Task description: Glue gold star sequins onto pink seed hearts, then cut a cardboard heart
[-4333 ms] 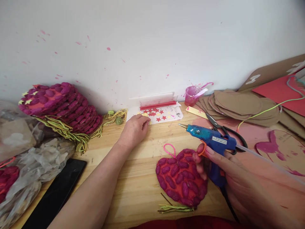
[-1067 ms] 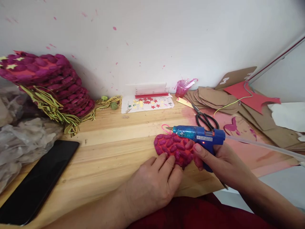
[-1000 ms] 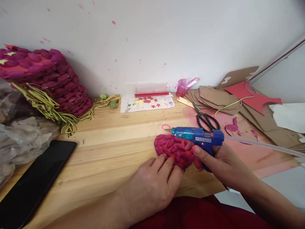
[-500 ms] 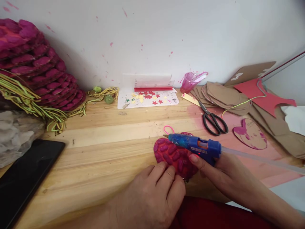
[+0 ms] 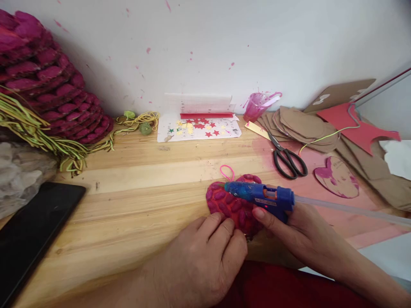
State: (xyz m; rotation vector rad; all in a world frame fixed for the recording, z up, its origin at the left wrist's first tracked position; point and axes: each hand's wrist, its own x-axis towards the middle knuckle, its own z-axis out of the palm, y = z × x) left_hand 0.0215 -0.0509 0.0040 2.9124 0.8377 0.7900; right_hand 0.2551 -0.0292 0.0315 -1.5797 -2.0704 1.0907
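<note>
A red heart covered in magenta pods [image 5: 227, 202], with a pink loop at its top, lies on the wooden table [image 5: 135, 201] near the front edge. My left hand [image 5: 208, 256] rests at the heart's lower left edge, fingers together and pressing on it. My right hand [image 5: 300, 233] grips a blue glue gun [image 5: 263, 197], a clear glue stick trailing right. The nozzle points left and hovers over the heart's upper left part.
A stack of finished hearts with green-yellow tassels [image 5: 48, 98] is at the back left. A black phone [image 5: 28, 231] lies front left. A star sticker sheet [image 5: 199, 128], pink cup [image 5: 257, 107], scissors [image 5: 287, 158], brown cardboard cut-outs [image 5: 305, 126] and red paper [image 5: 359, 128] lie behind and right.
Earlier my left hand reached to the star sheet, then came back onto the heart. In the last second the glue gun has lowered slightly over the heart; the view has shifted closer.
</note>
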